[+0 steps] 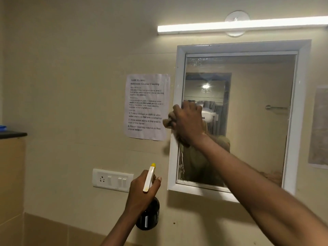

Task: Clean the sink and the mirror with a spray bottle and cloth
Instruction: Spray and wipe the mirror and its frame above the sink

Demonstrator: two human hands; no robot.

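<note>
A white-framed mirror hangs on the beige wall at the right. My right hand grips a brownish cloth and presses it against the mirror's left edge, at mid height. Wet streaks show on the glass below the cloth. Lower down, my left hand holds a dark spray bottle with a white and yellow trigger head, upright, left of the mirror's lower corner. The sink is out of view.
A printed task sheet is taped to the wall left of the mirror. A white switch and socket plate sits below it. A tube light glows above the mirror. A dark counter edge shows at far left.
</note>
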